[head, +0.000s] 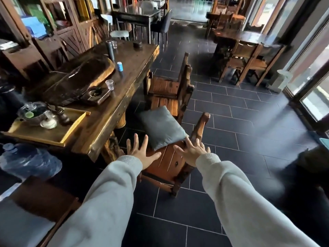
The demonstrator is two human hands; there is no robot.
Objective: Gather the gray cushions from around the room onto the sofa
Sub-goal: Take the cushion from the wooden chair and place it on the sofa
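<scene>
Both hands [142,154] [193,151] spread, empty, just short of gray cushion [162,128].

Blue-gray cushion [162,127] on red-brown slatted chair [170,161], dark tiled floor [231,111], pale-gray sleeves [110,193].

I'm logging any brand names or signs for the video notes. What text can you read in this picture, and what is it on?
None can be read.
The blue and white can on the long wooden table: any print is too small and blurred.
The green and blue items behind the cabinet glass: colours only, no letters legible.
The water jug on the floor: no label shows.
The gray cushion on the wooden chair: plain.
</scene>
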